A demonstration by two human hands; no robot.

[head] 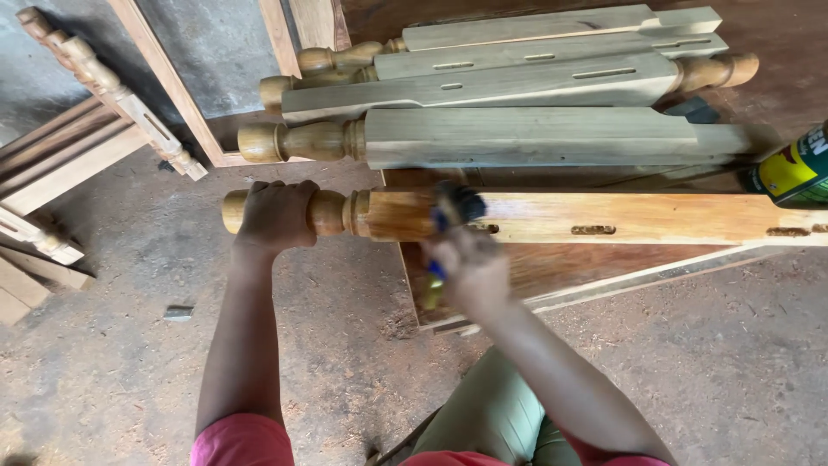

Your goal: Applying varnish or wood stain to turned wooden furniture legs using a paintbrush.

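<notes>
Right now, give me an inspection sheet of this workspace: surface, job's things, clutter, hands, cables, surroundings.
Surface: wooden board carrying the work, over a dusty concrete floor.
Job's things: glossy coated turned leg lying flat; blurred brush on its square end.
Clutter: four bare turned legs stacked behind; green and yellow can at the right edge; small wood offcut on the floor.
Hands: left hand grips the leg's rounded end; right hand holds the brush.
Cables: nothing seen.
Surroundings: carved rails and frame pieces at left.
</notes>
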